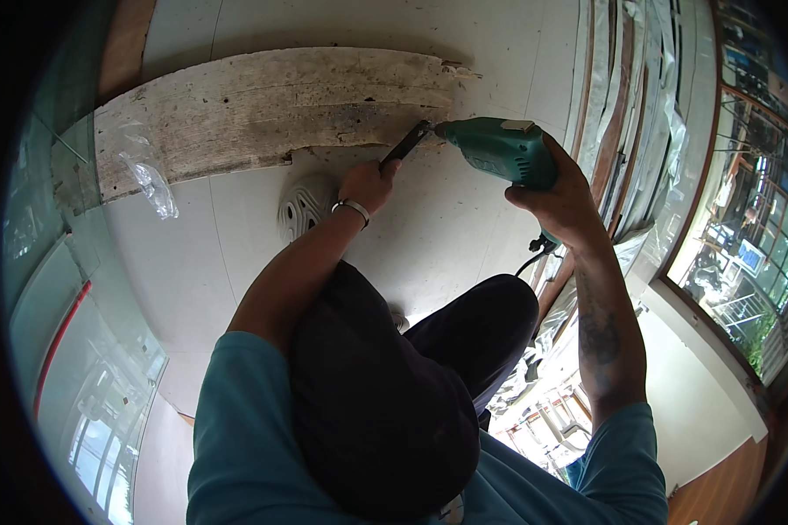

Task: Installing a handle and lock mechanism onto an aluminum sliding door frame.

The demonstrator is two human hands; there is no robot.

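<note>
My left hand (368, 184) grips a dark, narrow bar (403, 147), angled up to the right over the near edge of a weathered board (245, 105). My right hand (556, 197) holds a green corded power drill (495, 149) lying sideways, its nose pointed left at the upper end of the bar. The drill's tip is at that end, too small to tell if it touches. A black cord hangs from the handle. A crumpled clear plastic bag (153, 179) lies on the board's left part.
My shoe (302, 210) and bent knees (490, 324) are on the pale floor (175, 271). Glass sheets (87, 350) stand at the left. Long wrapped strips (626, 105) lie along the right side, beside a framed glass panel (735, 219).
</note>
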